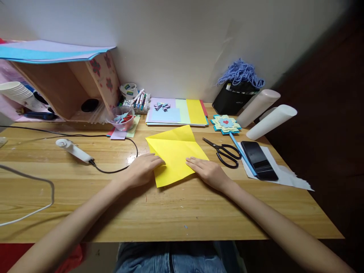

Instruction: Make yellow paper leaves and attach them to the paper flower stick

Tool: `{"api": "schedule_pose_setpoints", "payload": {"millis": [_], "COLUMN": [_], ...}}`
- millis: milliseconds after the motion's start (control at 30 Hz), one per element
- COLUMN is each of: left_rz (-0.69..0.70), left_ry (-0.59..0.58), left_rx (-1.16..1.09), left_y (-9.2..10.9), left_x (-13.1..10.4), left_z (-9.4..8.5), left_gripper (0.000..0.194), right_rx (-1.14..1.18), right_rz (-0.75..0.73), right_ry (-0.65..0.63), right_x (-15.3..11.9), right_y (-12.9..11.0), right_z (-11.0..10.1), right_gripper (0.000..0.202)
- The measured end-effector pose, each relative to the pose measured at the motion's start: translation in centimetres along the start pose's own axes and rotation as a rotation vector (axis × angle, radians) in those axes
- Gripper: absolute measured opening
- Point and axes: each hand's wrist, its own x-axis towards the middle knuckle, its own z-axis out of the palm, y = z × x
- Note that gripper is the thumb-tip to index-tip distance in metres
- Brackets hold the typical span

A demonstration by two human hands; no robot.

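Observation:
A creased sheet of yellow paper (179, 155) lies at an angle on the wooden desk, with a fold line across its upper part and another at its left corner. My left hand (145, 167) is closed at the paper's left edge, its fingers bent over the sheet; the underside of the grip is hidden. On the right side of the sheet, my right hand (209, 172) lies with its fingers stretched out flat, pressing on the paper. Black-handled scissors (224, 151) rest just beyond my right hand, blades pointing to the upper left.
A white glue gun (74, 150) with a black cord lies left. Behind are a cup of paper scraps (123, 119), markers (140, 99) and stacked coloured paper (196, 112). Rightward are a paper flower (225, 123), a phone (258, 161) and white rolls (271, 121). A cardboard box (105, 81) stands back left.

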Motion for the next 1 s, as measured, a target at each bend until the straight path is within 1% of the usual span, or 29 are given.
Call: {"api": "schedule_pose_setpoints", "payload": {"millis": [100, 133, 200, 267, 300, 367, 467, 533, 600, 767, 867, 1000], "left_rz": [0.011, 0.010, 0.007, -0.021, -0.044, -0.096, -0.243, -0.355, -0.413, -0.436, -0.426, -0.407], "left_ry": [-0.098, -0.110, -0.119, -0.108, -0.102, -0.093, -0.071, -0.040, -0.002, 0.046, 0.044, 0.055], "left_rx": [0.078, 0.087, 0.076, 0.034, 0.001, -0.083, -0.184, -0.192, -0.173, -0.065, 0.003, 0.033], "left_y": [0.7, 0.9, 0.9, 0.6, 0.3, -0.3, -1.0, -1.2, -1.3, -1.1, -0.9, -0.8], "left_x": [-0.9, -0.9, -0.6, 0.0, 0.4, 1.3, 2.3, 2.9, 3.2, 3.5, 3.4, 3.2], "left_z": [0.8, 0.9, 0.8, 0.6, 0.4, 0.3, 0.6, 1.0, 1.5, 2.2, 2.4, 2.7], "left_gripper": [0.045, 0.045, 0.037, 0.026, 0.023, 0.024, 0.027, 0.031, 0.033, 0.029, 0.027, 0.025], "right_rx": [0.029, 0.053, 0.128, 0.224, 0.273, 0.352, 0.393, 0.363, 0.308, 0.166, 0.091, -0.004], "right_rz": [0.004, 0.010, 0.049, 0.133, 0.185, 0.288, 0.432, 0.522, 0.586, 0.625, 0.610, 0.589], "right_ry": [-0.047, -0.053, -0.022, 0.042, 0.067, 0.090, 0.110, 0.124, 0.123, 0.115, 0.112, 0.085], "right_x": [0.3, 0.2, -0.3, -0.9, -1.2, -1.5, -1.3, -1.1, -0.9, -1.0, -1.0, -0.9], "right_y": [-0.3, -0.2, 0.0, 0.1, 0.2, 0.1, 0.0, 0.0, 0.1, 0.3, 0.3, 0.3], "right_z": [0.1, 0.0, -0.3, -0.6, -0.7, -1.0, -1.0, -0.7, -0.2, 0.5, 0.6, 0.5], "right_gripper": [0.035, 0.035, 0.030, 0.021, 0.018, 0.016, 0.018, 0.019, 0.020, 0.024, 0.027, 0.032]}}
